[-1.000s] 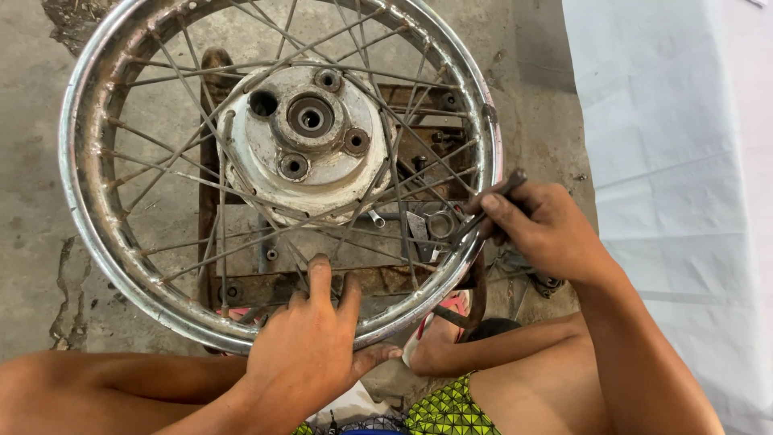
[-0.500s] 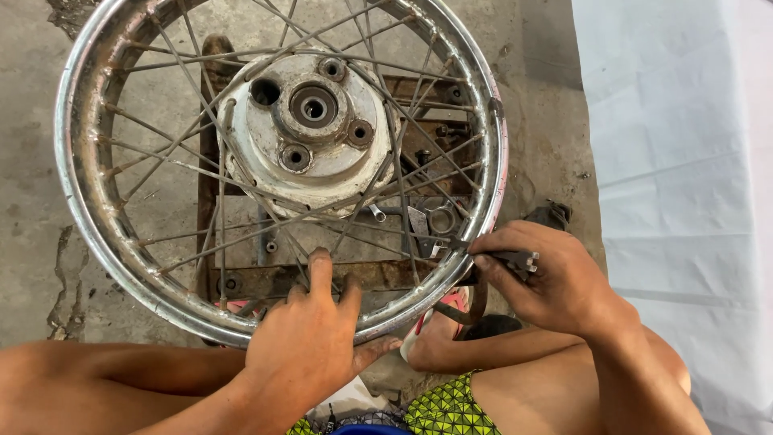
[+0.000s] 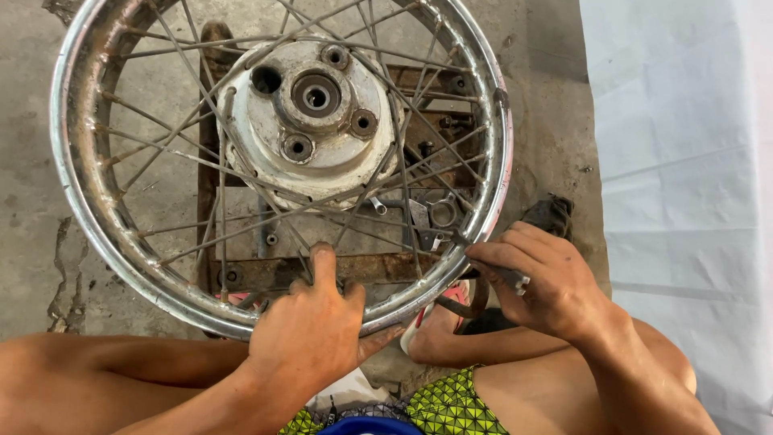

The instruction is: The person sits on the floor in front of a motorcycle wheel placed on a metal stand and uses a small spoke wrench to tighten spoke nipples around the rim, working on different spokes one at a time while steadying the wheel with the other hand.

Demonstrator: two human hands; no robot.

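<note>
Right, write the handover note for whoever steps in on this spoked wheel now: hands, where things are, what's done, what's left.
Left hand: gripping the near side of the rim, forefinger up on a spoke, steadying the wheel.
Right hand: shut on a small metal tool, its head at the spokes just inside the rim's near right edge.
The wheel lies flat on a rusty metal stand on the concrete floor, hub up. Loose wrenches lie under the spokes.
Done: cannot tell which spokes were already worked.
Left: likely the remaining spokes around the rim; check each.
</note>
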